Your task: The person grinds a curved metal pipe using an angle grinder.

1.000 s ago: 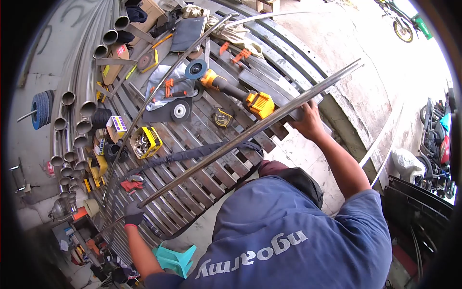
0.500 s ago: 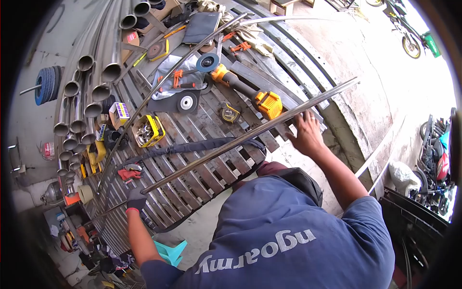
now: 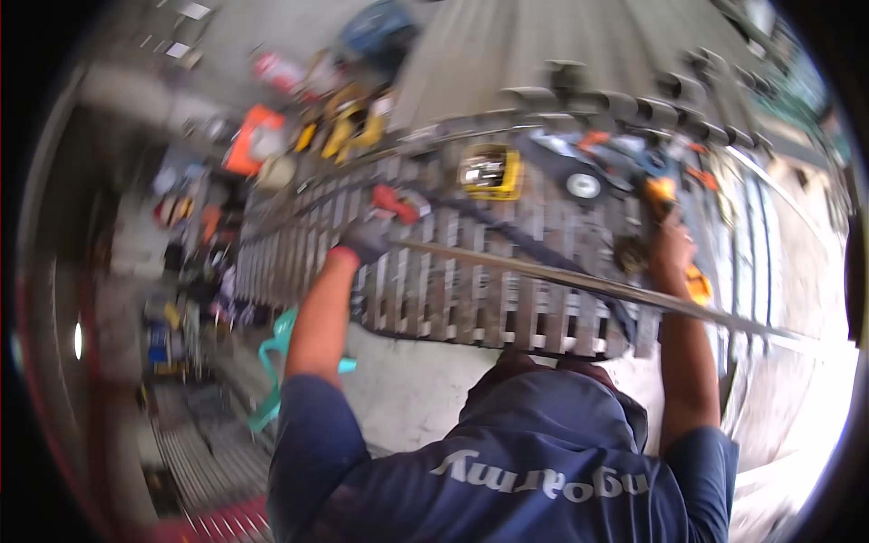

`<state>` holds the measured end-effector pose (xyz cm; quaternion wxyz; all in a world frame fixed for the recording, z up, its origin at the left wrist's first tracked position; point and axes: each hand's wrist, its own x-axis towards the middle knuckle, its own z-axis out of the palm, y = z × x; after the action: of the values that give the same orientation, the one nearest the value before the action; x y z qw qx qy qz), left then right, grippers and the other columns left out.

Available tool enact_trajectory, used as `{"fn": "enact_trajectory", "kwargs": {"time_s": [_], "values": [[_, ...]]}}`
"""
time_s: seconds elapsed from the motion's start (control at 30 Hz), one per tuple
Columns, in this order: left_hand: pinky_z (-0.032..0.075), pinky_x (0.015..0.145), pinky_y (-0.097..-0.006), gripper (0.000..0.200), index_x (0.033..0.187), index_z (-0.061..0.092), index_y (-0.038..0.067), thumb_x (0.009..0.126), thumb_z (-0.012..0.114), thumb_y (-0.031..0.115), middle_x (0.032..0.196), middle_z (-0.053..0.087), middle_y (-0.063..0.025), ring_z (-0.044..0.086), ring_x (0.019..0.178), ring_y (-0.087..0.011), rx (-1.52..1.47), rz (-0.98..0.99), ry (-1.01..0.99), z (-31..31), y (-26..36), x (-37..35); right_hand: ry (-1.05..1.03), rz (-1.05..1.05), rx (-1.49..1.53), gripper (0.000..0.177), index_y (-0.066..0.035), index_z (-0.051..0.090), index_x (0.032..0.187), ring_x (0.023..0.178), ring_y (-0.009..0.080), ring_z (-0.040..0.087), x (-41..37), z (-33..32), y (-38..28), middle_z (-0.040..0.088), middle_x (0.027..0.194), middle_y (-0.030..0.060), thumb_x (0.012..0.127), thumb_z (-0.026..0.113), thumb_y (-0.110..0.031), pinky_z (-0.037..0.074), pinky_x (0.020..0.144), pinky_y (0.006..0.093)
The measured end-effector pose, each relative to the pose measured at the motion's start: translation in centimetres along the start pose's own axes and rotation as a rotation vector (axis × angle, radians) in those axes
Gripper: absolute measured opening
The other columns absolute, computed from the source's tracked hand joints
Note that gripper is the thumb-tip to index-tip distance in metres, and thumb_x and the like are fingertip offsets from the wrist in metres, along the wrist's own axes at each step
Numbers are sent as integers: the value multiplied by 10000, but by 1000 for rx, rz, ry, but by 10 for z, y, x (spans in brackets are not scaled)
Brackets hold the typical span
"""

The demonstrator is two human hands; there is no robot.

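Observation:
My left hand [image 3: 364,241], in a dark glove with a red cuff, is closed round a long metal tube [image 3: 543,271] that slants across the slatted metal bench [image 3: 425,303]. Beyond the tube, my right hand [image 3: 672,246] is bare and lies over the middle of a yellow and black angle grinder [image 3: 662,189], fingers curled on its body. Motion blurs the fingers. The tube crosses above my right forearm. Close to my left hand lies a red glove [image 3: 396,204]. A tape measure [image 3: 631,255] sits just left of my right hand.
A yellow box of small metal parts [image 3: 490,172] stands at the bench's back. A dark cloth sleeve [image 3: 516,237] runs across the slats. Large metal pipes [image 3: 579,54] reach over the far side. A turquoise plastic chair [image 3: 272,362] stands at the left.
My right hand has left the bench edge beside the tube and moved onto the angle grinder. The view has swung to the left. My left hand stays on the tube.

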<state>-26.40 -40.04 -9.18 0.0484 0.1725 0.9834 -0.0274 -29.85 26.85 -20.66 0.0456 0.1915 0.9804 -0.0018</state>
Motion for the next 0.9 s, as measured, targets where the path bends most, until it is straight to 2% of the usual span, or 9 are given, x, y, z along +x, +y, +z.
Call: {"fn": "enact_trajectory", "kwargs": {"time_s": [0.07,0.27,0.3,0.33,0.4,0.47,0.57,0.73,0.9], "values": [[572,880,-558,190,923,788,53,860,671,189,1021,772,-239,736,991,-438,94,-78,-256,-40,24,7,94,-92,182,471,-68,462,1512,1079,478,773,23,30,23,736,1222,258,1074,601,-172,623,881,580],[540,960,-520,211,973,809,95,841,663,172,1042,785,-189,725,1032,-406,-45,107,-2,17,-20,5,-140,-205,293,468,-27,510,1546,1313,513,649,-98,-91,22,657,1424,336,1080,472,-21,529,1034,592],[516,999,-539,215,978,815,123,869,641,186,1054,794,-165,726,1056,-401,-25,221,286,22,-17,8,-132,-308,300,528,-25,492,1584,1347,506,629,-124,-106,21,649,1448,334,1059,462,25,514,1069,581],[505,984,-563,217,965,812,137,895,617,200,1033,799,-143,731,1034,-406,29,150,56,5,-8,6,-68,-378,408,593,-21,485,1600,1353,512,618,-146,-95,36,648,1453,328,1016,449,79,497,1099,572],[504,948,-563,196,923,799,119,859,641,216,991,788,-162,739,1010,-400,203,218,67,25,-9,8,36,-403,672,722,-11,488,1612,1355,529,599,-188,-71,59,647,1457,319,921,419,185,461,1157,555],[503,911,-564,186,880,785,102,822,665,232,948,778,-180,747,986,-394,378,293,64,53,-10,13,-11,-391,424,689,40,566,1509,1354,551,594,-245,-88,59,645,1433,350,840,472,177,466,1139,569],[507,861,-563,158,845,772,110,798,686,234,906,774,-164,758,952,-389,443,482,358,80,-8,-2,-290,119,266,510,97,616,1296,1235,569,636,-312,-118,43,681,1258,372,788,603,60,498,1049,595],[525,813,-573,182,936,779,119,819,688,224,894,785,-127,774,901,-380,101,401,-100,79,14,-36,-204,112,281,415,86,633,1109,945,472,682,-382,-27,120,693,987,264,746,720,-98,524,875,569],[545,701,-531,250,1046,780,118,836,672,198,891,783,-143,775,828,-364,-41,352,-74,72,16,-28,-169,250,461,407,69,684,1034,818,323,660,-417,-49,93,696,887,163,695,787,-132,531,783,477]]}}
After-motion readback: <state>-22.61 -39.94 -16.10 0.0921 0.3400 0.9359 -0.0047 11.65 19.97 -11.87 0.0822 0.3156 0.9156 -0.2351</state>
